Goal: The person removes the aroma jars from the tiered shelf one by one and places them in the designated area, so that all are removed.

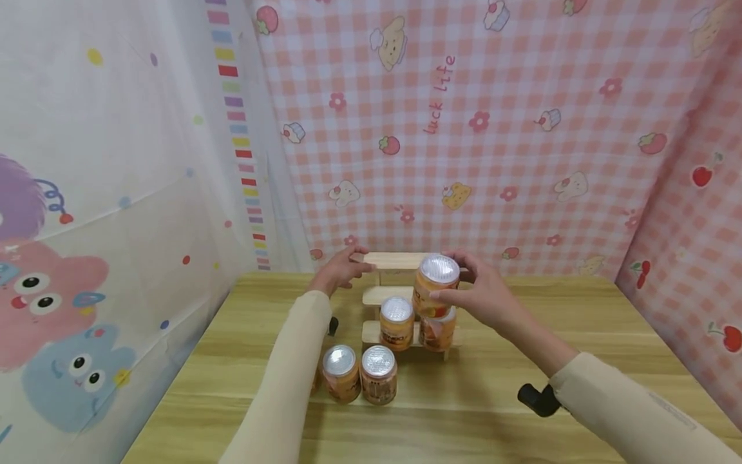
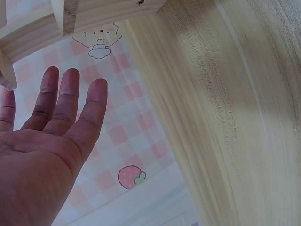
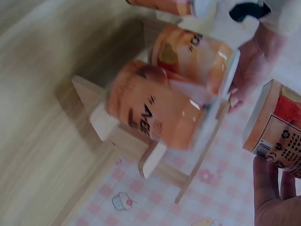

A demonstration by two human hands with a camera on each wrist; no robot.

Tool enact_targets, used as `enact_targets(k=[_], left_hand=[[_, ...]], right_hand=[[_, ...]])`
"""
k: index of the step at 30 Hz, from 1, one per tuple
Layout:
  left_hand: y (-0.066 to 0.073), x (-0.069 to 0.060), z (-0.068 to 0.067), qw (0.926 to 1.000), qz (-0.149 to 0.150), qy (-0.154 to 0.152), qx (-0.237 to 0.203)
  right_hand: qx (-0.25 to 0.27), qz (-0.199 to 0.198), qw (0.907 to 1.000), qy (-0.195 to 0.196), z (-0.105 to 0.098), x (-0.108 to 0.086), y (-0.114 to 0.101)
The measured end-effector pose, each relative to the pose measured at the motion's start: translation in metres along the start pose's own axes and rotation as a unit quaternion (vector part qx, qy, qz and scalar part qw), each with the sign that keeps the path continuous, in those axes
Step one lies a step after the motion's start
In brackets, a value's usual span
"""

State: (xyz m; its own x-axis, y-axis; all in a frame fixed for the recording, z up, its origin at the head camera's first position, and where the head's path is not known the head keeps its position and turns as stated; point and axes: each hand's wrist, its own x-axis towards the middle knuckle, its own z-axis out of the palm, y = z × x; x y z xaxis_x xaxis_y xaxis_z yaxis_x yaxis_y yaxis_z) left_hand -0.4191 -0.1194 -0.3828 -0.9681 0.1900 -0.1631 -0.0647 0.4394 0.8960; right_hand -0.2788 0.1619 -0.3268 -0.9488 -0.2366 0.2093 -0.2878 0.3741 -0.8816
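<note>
Right hand point(image 1: 485, 291) holds an orange can point(image 1: 433, 281) at the right side of a stepped wooden rack point(image 1: 400, 260).

The can stands roughly upright above the right one of two similar cans point(image 1: 397, 327) on the lowest step; the right grip is closed around its side, thumb in front, so this hand is the nearer. The left hand point(image 1: 346, 265), grip loose with fingers apart, holds nothing and lies by the top shelf's left end; whether it touches there I cannot tell. The held can has a pale ridged lid and an orange label with a red patch, dark print and a barcode.
</note>
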Motion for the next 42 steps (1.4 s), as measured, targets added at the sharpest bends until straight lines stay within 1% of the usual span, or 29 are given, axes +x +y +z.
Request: enact_targets(k=[2, 6, 9, 15, 20, 25, 30, 34, 38, 42], left_hand=[[0.000, 0.001, 0.000, 1.0000, -0.004, 0.000, -0.002], [0.000, 0.002, 0.000, 1.0000, -0.001, 0.002, -0.002], [0.000, 0.000, -0.001, 1.0000, 0.004, 0.001, 0.001], [0.000, -0.001, -0.001, 1.0000, 0.001, 0.000, -0.001], [0.000, -0.002, -0.001, 1.0000, -0.002, -0.001, -0.004], [0.002, -0.002, 0.000, 1.0000, -0.007, -0.002, -0.006], [0.001, -0.001, 0.000, 1.0000, -0.004, 0.002, 0.002], [0.002, -0.001, 0.000, 1.0000, -0.002, 0.002, 0.005], [0.002, -0.001, 0.001, 0.9999, -0.004, 0.006, 0.009], [0.001, -0.002, 0.001, 0.9999, -0.001, 0.006, 0.009]], right_hand=[[-0.001, -0.001, 1.0000, -0.002, 0.002, -0.006, 0.002], [0.009, -0.004, 0.9999, -0.005, 0.008, -0.019, 0.008], [0.020, -0.001, 0.9998, -0.008, 0.013, -0.029, 0.014], [0.043, 0.003, 0.9989, -0.017, 0.027, -0.049, 0.029], [0.058, 0.023, 0.9979, -0.015, 0.040, -0.066, 0.045], [0.056, 0.045, 0.9974, -0.003, 0.055, -0.079, 0.065], [0.053, 0.061, 0.9965, 0.023, 0.072, -0.087, 0.084], [0.061, 0.074, 0.9943, 0.047, 0.085, -0.089, 0.096], [0.058, 0.079, 0.9929, 0.066, 0.094, -0.088, 0.103], [0.047, 0.082, 0.9925, 0.078, 0.101, -0.085, 0.106]])
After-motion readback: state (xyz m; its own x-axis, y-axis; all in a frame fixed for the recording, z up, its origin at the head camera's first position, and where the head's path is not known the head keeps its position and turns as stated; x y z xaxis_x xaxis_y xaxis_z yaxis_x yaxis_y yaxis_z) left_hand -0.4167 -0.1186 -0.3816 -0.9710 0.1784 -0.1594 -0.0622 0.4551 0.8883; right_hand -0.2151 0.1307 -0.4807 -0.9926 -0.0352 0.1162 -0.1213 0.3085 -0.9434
